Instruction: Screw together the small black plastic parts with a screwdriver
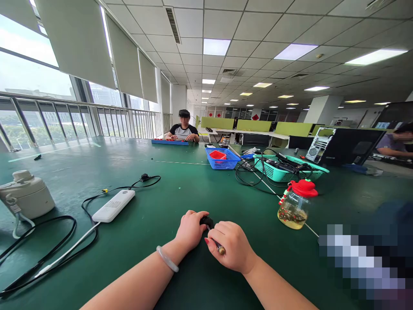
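Near the front middle of the green table (pixel 180 193), my left hand (pixel 191 228) is closed around a small black object (pixel 207 222) whose kind I cannot make out, as the fingers cover much of it. To its right, my right hand (pixel 230 245) is wrapped around a slim screwdriver (pixel 220 249). Its rounded brass-coloured end sticks out below the fist, and its thin shaft points toward the black object. Whether the tip touches the object is hidden. The two hands are close together, and a pale bangle (pixel 167 259) circles my left wrist.
On the left are a white power strip (pixel 114 206), black cables (pixel 64 241) and a beige bottle (pixel 27 196). Rightward stand a red-lidded jar (pixel 295 206), a blue basket (pixel 222 163) and a teal basket of cables (pixel 277 173). A person (pixel 183 129) sits across the table.
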A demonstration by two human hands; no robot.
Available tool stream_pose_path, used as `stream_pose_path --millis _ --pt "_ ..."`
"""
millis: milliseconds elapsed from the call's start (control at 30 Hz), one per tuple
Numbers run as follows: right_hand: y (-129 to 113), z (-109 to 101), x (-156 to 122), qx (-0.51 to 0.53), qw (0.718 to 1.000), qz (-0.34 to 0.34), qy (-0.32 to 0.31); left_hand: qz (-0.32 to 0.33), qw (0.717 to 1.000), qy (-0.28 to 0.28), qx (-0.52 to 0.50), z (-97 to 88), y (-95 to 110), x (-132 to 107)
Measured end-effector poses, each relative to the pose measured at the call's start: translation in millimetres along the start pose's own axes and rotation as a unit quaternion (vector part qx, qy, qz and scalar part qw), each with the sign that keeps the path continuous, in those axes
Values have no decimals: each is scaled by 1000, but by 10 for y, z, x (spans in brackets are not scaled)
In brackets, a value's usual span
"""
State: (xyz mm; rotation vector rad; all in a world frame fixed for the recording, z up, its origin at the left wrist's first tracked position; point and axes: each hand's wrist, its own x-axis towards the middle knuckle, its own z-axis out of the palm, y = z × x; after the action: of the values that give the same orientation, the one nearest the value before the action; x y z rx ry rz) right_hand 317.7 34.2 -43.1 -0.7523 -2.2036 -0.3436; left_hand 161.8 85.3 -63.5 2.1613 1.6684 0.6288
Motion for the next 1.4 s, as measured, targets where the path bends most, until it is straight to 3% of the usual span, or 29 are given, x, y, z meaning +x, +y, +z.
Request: stream_pose_path --millis 367,833,1133,1400 --pt "-190 164 -11 -43 992 14 -114 4 1000 -12 5 -42 32 -5" --pt "10 29 -13 -6 999 50 -11 1 1000 4 -19 -32 20 -4" --pt "50 10 -28 8 998 28 -50 -4 1000 8 -27 1 -25 21" --pt "93 -7 -28 3 1000 16 -15 6 1000 13 -28 10 -33 26"
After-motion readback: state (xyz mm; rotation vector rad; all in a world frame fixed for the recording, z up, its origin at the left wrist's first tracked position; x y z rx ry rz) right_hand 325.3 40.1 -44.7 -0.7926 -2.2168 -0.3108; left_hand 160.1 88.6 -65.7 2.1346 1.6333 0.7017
